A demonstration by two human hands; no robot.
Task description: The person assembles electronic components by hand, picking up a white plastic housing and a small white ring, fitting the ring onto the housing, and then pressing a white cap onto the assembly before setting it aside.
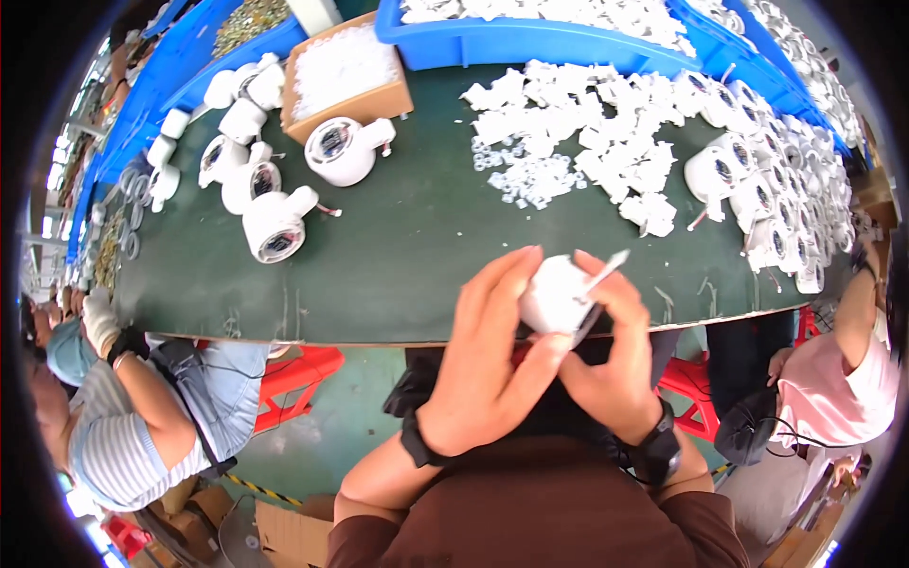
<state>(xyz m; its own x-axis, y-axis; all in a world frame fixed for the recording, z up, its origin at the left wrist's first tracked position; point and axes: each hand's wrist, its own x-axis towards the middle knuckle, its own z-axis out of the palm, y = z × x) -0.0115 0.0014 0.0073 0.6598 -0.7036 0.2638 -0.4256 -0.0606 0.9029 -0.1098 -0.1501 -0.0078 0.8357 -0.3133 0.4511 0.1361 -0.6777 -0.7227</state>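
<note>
Close to the table's near edge, my left hand [488, 364] and my right hand [620, 355] are closed around one white rounded camera housing [551, 295]. The fingers of my left hand wrap its left side, with the thumb at its lower edge. My right hand grips it from the right, where a thin white part [606, 270] sticks up past the fingers. The underside of the housing is hidden by my hands. Beyond them lie small translucent plastic pieces [530, 175] and a spread heap of white plastic brackets [606, 142].
Several white camera housings [275, 227] stand on the left of the green table [407, 256], and a dense group of them [772, 199] on the right. A cardboard box [388, 99] and blue bins [530, 47] line the back. A person [142, 417] sits left, another person [843, 379] right.
</note>
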